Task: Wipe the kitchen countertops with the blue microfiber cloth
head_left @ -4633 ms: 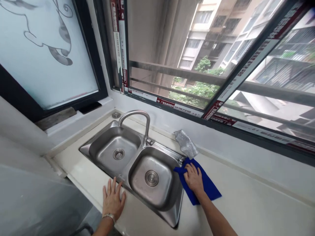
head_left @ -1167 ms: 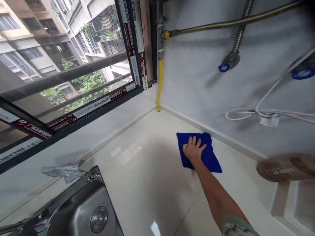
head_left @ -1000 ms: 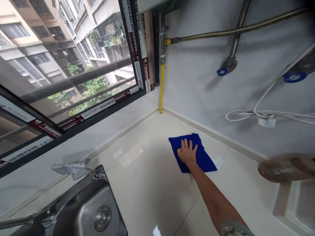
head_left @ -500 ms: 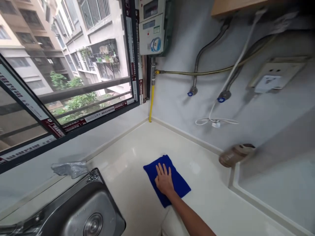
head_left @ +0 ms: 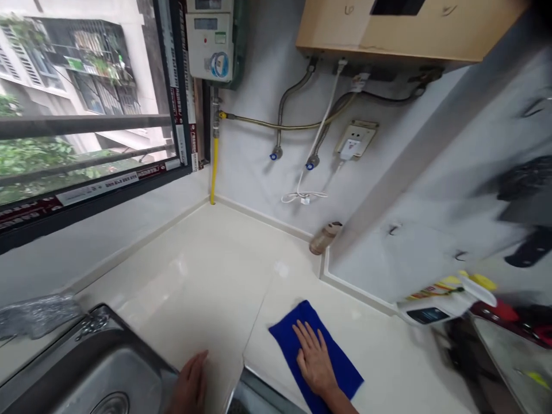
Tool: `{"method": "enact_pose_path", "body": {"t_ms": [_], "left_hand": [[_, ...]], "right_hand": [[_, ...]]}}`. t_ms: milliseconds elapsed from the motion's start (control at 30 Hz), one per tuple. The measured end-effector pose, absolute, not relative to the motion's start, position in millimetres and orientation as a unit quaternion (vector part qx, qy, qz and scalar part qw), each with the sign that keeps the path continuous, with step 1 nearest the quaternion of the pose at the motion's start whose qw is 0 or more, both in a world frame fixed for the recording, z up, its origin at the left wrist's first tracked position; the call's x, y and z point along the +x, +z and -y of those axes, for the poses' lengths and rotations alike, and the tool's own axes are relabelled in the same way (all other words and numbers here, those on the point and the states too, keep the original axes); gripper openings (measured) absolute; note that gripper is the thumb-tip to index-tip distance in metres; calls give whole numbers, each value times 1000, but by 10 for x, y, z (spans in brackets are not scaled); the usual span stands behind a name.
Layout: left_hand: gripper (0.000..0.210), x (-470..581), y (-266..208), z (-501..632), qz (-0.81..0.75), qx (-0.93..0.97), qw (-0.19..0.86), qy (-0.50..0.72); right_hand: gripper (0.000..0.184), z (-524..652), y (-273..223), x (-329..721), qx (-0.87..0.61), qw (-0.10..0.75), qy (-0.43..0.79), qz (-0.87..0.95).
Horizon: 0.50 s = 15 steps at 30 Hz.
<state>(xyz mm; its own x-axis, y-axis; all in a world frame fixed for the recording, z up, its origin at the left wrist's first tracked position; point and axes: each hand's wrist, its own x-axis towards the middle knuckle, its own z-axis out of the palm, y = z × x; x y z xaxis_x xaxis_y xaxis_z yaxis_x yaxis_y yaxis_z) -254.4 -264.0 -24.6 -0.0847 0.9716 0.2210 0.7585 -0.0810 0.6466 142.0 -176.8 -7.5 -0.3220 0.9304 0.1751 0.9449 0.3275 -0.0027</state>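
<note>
My right hand (head_left: pixel 316 359) lies palm down on a blue cloth (head_left: pixel 345 365), pressing it against the cream countertop (head_left: pixel 207 287). Its fingers are stretched out, slightly spread, and the cloth lies flat beneath. My left hand (head_left: pixel 190 384) shows at the bottom edge, just right of the stainless steel sink (head_left: pixel 129 368). Its fingers extend forward over the counter with nothing visible in them, somewhat blurred. Between the two hands, the corner of a dark glass panel with a metal edge (head_left: pixel 259 394) is set in the counter.
A brown bottle (head_left: pixel 324 238) stands against the back wall. Crumpled clear plastic (head_left: pixel 41 316) lies behind the sink. At right are a white spray bottle (head_left: pixel 435 307) and cluttered dark items. A yellow pipe (head_left: pixel 214 172) rises in the corner; hoses and a plugged socket (head_left: pixel 357 141) line the wall.
The view has swung right. My right hand has slid the cloth along the counter to the right, away from the sink. My left hand has come into view.
</note>
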Motion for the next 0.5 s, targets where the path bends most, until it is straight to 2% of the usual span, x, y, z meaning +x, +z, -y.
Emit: {"method": "enact_pose_path", "body": {"t_ms": [100, 267, 500], "left_hand": [[43, -2532, -56, 2371, -630, 677, 203, 320], [41, -2583, 26, 2116, -668, 658, 227, 265], [39, -2625, 24, 2029, -648, 687, 222, 241]], "right_hand": [[63, 2149, -245, 2094, -649, 63, -77, 754], [64, 2371, -397, 2811, -772, 54, -126, 621], [64, 1639, -384, 2323, -863, 31, -164, 477]]}}
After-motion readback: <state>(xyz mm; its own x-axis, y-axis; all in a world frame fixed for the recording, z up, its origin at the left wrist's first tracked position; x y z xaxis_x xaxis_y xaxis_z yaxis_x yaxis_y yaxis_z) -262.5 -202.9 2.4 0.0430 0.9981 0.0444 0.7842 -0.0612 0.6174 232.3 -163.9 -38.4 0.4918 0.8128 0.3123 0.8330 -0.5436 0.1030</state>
